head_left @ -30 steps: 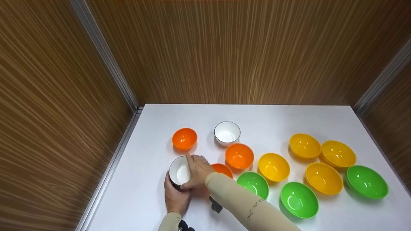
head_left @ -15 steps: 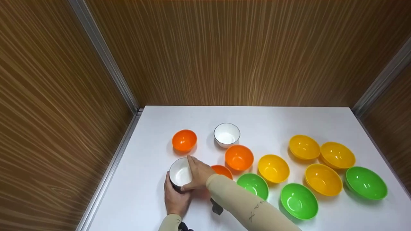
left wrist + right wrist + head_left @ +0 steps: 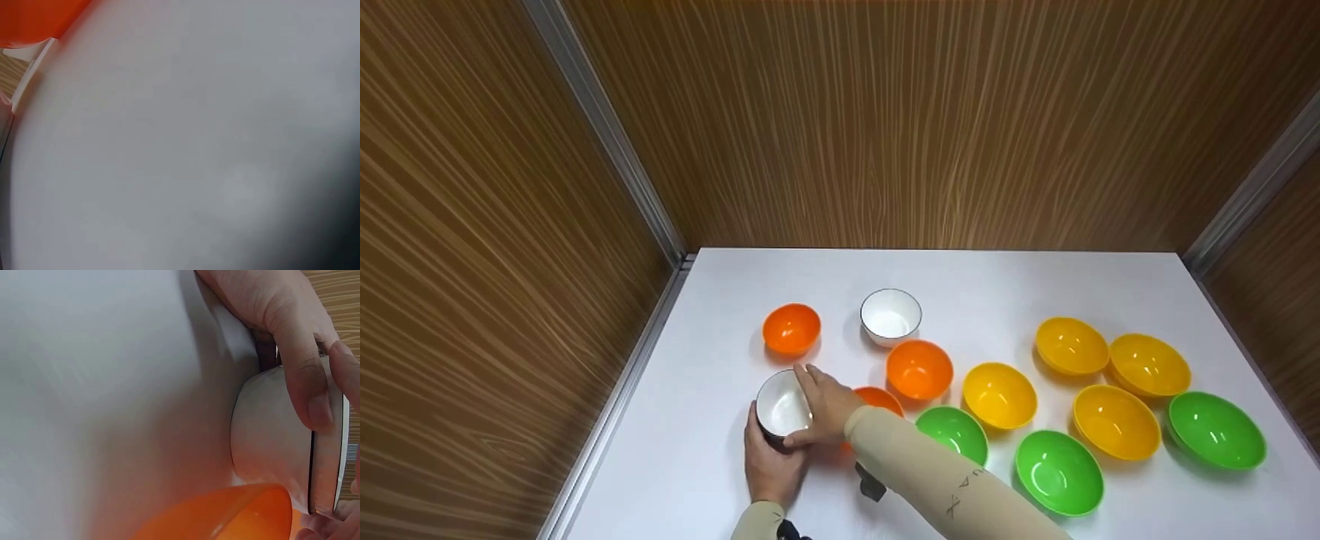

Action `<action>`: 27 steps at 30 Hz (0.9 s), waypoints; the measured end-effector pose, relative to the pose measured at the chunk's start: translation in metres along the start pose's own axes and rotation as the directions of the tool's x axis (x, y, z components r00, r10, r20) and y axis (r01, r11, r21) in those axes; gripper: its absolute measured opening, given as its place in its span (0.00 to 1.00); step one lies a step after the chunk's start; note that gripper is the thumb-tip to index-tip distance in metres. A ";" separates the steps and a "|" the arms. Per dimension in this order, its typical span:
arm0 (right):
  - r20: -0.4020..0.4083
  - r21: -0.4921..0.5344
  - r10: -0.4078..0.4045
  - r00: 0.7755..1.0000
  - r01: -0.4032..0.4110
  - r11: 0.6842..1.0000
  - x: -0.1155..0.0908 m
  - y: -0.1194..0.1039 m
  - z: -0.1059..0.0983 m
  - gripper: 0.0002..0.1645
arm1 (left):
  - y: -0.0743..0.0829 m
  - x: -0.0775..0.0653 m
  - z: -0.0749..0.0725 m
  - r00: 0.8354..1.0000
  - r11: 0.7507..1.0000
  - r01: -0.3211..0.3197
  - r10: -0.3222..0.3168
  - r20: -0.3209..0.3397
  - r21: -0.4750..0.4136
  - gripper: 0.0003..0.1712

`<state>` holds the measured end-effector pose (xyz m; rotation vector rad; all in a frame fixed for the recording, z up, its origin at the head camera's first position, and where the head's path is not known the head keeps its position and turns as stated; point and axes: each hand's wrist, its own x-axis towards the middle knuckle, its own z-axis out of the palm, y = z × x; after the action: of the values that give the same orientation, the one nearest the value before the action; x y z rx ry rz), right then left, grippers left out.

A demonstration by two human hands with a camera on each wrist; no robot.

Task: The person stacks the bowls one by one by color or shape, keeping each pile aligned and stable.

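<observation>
Two nested white bowls with dark rims are between my hands at the table's near left; the right wrist view shows the upper bowl seated in the lower bowl. My left hand grips the stack from the near left side, its thumb lying along the bowls' wall. From the right, my right hand spans the upper rim, thumb on the near side and fingers at the far side. In the left wrist view the hand does not show clearly.
Behind the stack is an orange bowl, with another white bowl to its right. More orange bowls, several yellow bowls and green bowls spread rightward. Wood-patterned walls enclose the white table.
My right hand has shifted very slightly rightward at the rim. My left hand keeps its hold on the stack, and the head view has tilted a little.
</observation>
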<state>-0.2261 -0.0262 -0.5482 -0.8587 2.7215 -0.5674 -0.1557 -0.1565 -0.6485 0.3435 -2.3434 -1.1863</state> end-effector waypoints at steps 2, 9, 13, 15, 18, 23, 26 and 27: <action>-0.013 0.009 -0.008 1.000 0.008 1.000 0.000 0.003 -0.003 0.72 | -0.001 0.000 0.001 1.000 1.000 -0.017 0.017 -0.014 0.003 0.61; -0.062 0.091 0.043 0.997 -0.037 0.995 0.002 0.023 -0.032 0.62 | -0.002 0.000 0.002 0.995 0.997 -0.071 0.071 -0.071 -0.002 0.64; -0.121 0.161 0.093 0.988 -0.072 0.984 0.002 0.042 -0.056 0.54 | -0.002 0.001 0.002 0.996 0.998 -0.062 0.060 -0.072 -0.019 0.65; -0.167 0.189 0.118 0.979 -0.086 0.978 0.002 0.053 -0.068 0.49 | -0.002 0.001 0.002 0.996 0.998 -0.053 0.051 -0.069 -0.023 0.65; -0.234 0.220 0.170 0.957 -0.119 0.968 0.001 0.071 -0.083 0.42 | -0.001 0.001 0.002 0.997 0.999 -0.040 0.038 -0.061 -0.028 0.66; -0.258 0.289 0.309 0.915 -0.232 0.929 -0.002 0.100 -0.106 0.33 | -0.001 0.001 0.003 0.998 0.999 -0.031 0.030 -0.047 -0.015 0.67; -0.230 0.334 0.395 0.889 -0.309 0.890 -0.006 0.115 -0.118 0.32 | 0.000 0.000 0.003 0.998 0.999 -0.033 0.032 -0.049 -0.018 0.67; -0.224 0.344 0.418 0.880 -0.329 0.879 -0.007 0.120 -0.122 0.31 | 0.000 0.000 0.004 0.998 0.999 -0.033 0.032 -0.048 -0.020 0.67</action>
<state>-0.3200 0.1039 -0.4893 -0.1636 2.8395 -1.0473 -0.1575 -0.1540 -0.6504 0.3218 -2.2854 -1.1735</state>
